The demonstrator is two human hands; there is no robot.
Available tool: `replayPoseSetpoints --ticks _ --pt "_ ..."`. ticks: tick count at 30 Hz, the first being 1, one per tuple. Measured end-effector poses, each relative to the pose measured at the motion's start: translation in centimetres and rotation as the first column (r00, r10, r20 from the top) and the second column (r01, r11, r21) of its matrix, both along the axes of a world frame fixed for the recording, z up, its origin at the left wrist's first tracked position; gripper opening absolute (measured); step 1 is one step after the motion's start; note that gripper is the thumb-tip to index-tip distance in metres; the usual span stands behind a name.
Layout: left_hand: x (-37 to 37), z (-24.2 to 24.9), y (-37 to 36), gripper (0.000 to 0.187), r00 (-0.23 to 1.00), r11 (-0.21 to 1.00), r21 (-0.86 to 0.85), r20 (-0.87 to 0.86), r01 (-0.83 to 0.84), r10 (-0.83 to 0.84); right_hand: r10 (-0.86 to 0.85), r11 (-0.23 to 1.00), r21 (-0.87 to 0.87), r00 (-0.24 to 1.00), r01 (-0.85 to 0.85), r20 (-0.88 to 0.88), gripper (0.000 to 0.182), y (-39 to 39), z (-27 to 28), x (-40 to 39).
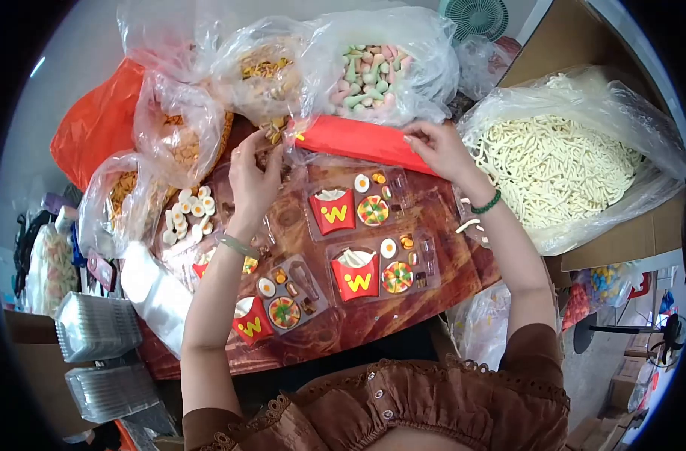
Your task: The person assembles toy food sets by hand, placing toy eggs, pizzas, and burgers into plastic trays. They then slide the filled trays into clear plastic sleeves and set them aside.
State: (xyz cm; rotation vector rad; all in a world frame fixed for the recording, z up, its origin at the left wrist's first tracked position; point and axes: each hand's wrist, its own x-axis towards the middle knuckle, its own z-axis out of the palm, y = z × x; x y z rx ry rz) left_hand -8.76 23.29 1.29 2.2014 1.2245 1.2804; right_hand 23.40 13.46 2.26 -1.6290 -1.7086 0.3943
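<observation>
My left hand point(254, 179) reaches over small brown and yellow candies point(275, 132) by a bag's mouth. Its fingers are drawn together; anything between them is too small to make out. My right hand point(442, 152) grips the right end of a long stack of red fry cartons point(358, 140), fingertips on its upper edge. Nearer me lie clear plastic trays, among them a tray point(422, 263) at the right. Each clearly visible tray holds a red carton with a yellow W point(356, 276), a fried-egg candy point(389, 248), a round pizza candy point(397, 277) and small pieces.
Plastic bags of candy point(371, 79) line the back. A lined box of pale stick candies point(557, 169) stands at the right. Egg candies point(189, 214) lie at the left, above stacked clear trays point(96, 327). Beneath is a red-brown table point(373, 322).
</observation>
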Motion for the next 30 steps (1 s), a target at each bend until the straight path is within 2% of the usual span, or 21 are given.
replayPoseSetpoints --ticks 1,3,4,5,7,8,9,10,11,12,13,14,15,17,19,21,22,24,26,28,30 --pt "1.9 0.5 0.2 0.030 0.989 0.994 -0.025 0.106 0.111 -0.108 -0.010 1.000 -0.001 0.999 0.010 -0.048 0.019 2.4 0.1 0.7" --pt "6.0 2.4 0.7 0.025 0.955 0.956 0.014 0.044 0.294 -0.294 -0.034 0.999 -0.002 0.996 0.034 -0.084 0.020 7.4 0.1 1.0" --pt "8.2 2.1 1.9 0.024 0.935 0.933 0.063 0.004 0.354 -0.355 -0.032 0.998 0.054 0.999 0.032 0.000 0.021 10.1 -0.8 1.6" --pt "10.1 1.9 3.0 0.025 0.934 0.934 0.022 -0.043 0.356 -0.355 -0.037 0.993 0.111 0.996 0.027 0.084 0.023 12.3 -1.9 2.0" --pt "13.7 0.5 6.1 0.027 0.931 0.946 -0.011 -0.174 0.323 -0.320 -0.090 0.995 0.066 0.980 0.080 0.175 0.025 14.9 -2.6 2.2" --pt "15.0 -1.1 7.9 0.027 0.932 0.946 0.000 -0.174 0.324 -0.320 -0.104 0.994 0.050 0.967 0.095 0.234 0.024 15.8 -3.1 2.5" --pt "16.1 -2.7 9.6 0.026 0.917 0.933 0.103 -0.247 0.345 -0.312 -0.154 0.978 -0.090 0.938 0.190 0.312 0.021 16.2 -2.5 1.9" --pt "17.0 -2.9 10.7 0.025 0.901 0.907 0.204 -0.318 0.369 -0.296 -0.185 0.971 -0.078 0.919 0.225 0.349 0.020 16.4 -2.6 1.7" --pt "17.8 -3.1 11.9 0.018 0.834 0.925 0.105 -0.479 0.365 -0.274 -0.215 0.963 -0.069 0.897 0.260 0.385 0.019 16.6 -2.7 1.6" --pt "18.5 -3.6 12.8 0.018 0.835 0.924 0.111 -0.477 0.366 -0.274 -0.216 0.949 -0.137 0.900 0.285 0.379 0.019 16.8 -2.8 1.7" --pt "19.0 -3.6 13.0 0.016 0.799 0.954 0.046 -0.560 0.296 -0.221 -0.218 0.948 -0.135 0.899 0.287 0.380 0.019 17.0 -3.2 1.8" --pt "19.5 -3.8 13.2 0.015 0.749 0.976 -0.014 -0.639 0.217 -0.176 -0.218 0.961 -0.062 0.875 0.270 0.432 0.020 17.1 -3.6 1.9" --pt "19.9 -4.0 13.3 0.015 0.748 0.976 -0.017 -0.639 0.219 -0.179 -0.219 0.969 0.008 0.849 0.246 0.480 0.021 17.2 -4.0 2.1" --pt "20.2 -4.0 13.1 0.012 0.809 0.986 0.067 -0.583 0.150 -0.083 -0.206 0.972 -0.004 0.866 0.233 0.455 0.021 17.5 -4.4 2.7" --pt "20.3 -4.6 13.5 0.015 0.795 0.981 0.089 -0.601 0.170 -0.083 -0.187 0.976 -0.021 0.883 0.217 0.430 0.022 17.5 -4.7 3.3" --pt "20.4 -5.1 14.0 0.019 0.786 0.975 0.114 -0.612 0.192 -0.083 -0.219 0.975 0.066 0.958 0.210 0.185 0.031 17.4 -4.8 4.3" --pt "20.2 -4.9 14.0 0.018 0.808 0.959 0.172 -0.584 0.225 -0.085 -0.222 0.975 0.062 0.957 0.214 0.187 0.031 17.4 -4.7 4.5" --pt "20.1 -4.5 13.9 0.017 0.827 0.940 0.227 -0.554 0.256 -0.092 -0.125 0.966 0.206 0.980 0.156 -0.157 0.031 17.4 -4.5 4.8" --pt "20.4 -3.9 13.6 0.019 0.764 0.959 0.125 -0.634 0.254 -0.120 -0.085 0.959 0.257 0.988 0.116 -0.131 0.028 18.4 -4.4 5.1" --pt "20.4 -4.0 13.2 0.019 0.786 0.964 0.116 -0.606 0.240 -0.123 -0.046 0.948 0.310 0.993 0.076 -0.105 0.026 19.3 -3.7 5.1" --pt "20.2 -4.5 13.2 0.018 0.807 0.970 0.110 -0.579 0.219 -0.117 -0.157 0.988 0.016 0.986 0.156 0.055 0.026 20.0 -1.8 4.6"
